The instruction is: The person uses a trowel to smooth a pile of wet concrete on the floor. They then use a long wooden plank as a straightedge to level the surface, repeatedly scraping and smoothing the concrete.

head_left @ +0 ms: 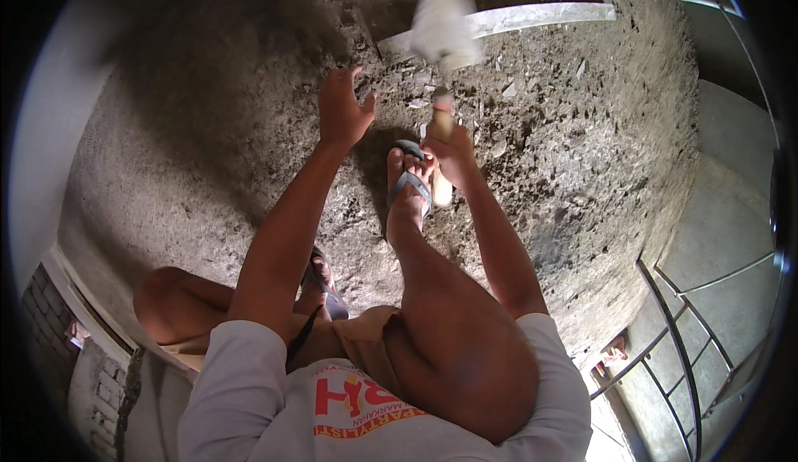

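My right hand (449,153) grips the wooden handle (442,187) of a trowel-like tool. Its pale blade (442,25) is smeared by motion, over a long whitish strip (549,14) lying on the rough, crumbly concrete floor (549,129). My left hand (341,108) is raised over the floor to the left of the tool, fingers apart and holding nothing. Just below my right hand is my sandalled foot (406,192), near the handle. Pale chips lie scattered around the strip.
Metal railing bars (673,329) stand at the lower right, beside a grey lower surface (723,212). Part of another person's foot (615,350) shows near them. A pale wall (46,129) borders the left side, with concrete blockwork (104,395) at the lower left.
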Motion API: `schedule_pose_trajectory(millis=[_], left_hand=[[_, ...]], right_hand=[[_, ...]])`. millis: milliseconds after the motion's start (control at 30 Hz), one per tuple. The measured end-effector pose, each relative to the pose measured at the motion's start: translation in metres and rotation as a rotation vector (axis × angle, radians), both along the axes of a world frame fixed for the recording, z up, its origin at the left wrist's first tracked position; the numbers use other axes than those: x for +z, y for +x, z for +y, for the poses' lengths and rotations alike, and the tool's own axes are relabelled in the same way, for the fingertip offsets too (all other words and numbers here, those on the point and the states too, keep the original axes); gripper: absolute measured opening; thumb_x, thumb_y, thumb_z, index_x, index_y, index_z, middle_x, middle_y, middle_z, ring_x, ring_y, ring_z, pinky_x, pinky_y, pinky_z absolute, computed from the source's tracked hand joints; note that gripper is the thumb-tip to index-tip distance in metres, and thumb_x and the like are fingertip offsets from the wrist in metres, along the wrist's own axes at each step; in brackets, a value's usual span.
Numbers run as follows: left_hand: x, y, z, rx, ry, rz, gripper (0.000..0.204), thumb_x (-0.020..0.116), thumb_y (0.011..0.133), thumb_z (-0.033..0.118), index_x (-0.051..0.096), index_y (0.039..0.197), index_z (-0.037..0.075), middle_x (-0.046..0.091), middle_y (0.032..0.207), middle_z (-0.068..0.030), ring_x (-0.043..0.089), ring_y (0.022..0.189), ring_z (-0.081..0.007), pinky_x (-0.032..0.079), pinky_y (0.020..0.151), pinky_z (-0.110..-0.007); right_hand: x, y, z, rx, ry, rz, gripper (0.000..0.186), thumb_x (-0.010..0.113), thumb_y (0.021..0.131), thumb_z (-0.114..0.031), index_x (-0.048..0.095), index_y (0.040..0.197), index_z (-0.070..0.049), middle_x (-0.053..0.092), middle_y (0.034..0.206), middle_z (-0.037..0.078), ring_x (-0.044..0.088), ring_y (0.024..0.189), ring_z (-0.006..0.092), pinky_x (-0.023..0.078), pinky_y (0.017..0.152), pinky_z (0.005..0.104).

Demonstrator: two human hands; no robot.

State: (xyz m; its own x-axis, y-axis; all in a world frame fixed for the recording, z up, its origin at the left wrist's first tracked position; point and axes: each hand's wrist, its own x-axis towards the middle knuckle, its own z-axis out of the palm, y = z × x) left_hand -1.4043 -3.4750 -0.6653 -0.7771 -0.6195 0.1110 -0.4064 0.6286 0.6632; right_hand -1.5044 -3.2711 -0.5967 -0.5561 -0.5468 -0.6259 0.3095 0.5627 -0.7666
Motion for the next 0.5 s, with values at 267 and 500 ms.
schedule_pose_trajectory(millis=[267, 500], left_hand=[[0.000, 0.038, -0.018, 0.104, 0.056, 0.029, 0.042, 0.068, 0.081, 0.010, 0.056, 0.122, 0.005, 0.056, 0.113, -0.0168, 0.053, 0.110, -0.0380, 0.044, 0.095, -0.049], [0.006, 0.028, -0.018, 0.109, 0.096, 0.021, 0.039, 0.066, 0.082, 0.010, 0.058, 0.119, 0.004, 0.056, 0.113, -0.0176, 0.054, 0.110, -0.0377, 0.044, 0.096, -0.048]], right_hand=[[0.095, 0.005, -0.015, 0.005, -0.358, 0.026, 0.010, 0.062, 0.076, 0.001, 0.059, 0.086, 0.002, 0.062, 0.068, 0.008, 0.063, 0.058, 0.0160, 0.052, 0.053, 0.0287], [0.013, -0.006, -0.018, 0.126, 0.124, 0.021, 0.013, 0.060, 0.081, -0.011, 0.057, 0.082, 0.001, 0.062, 0.068, 0.010, 0.060, 0.055, 0.0174, 0.050, 0.050, 0.0321]])
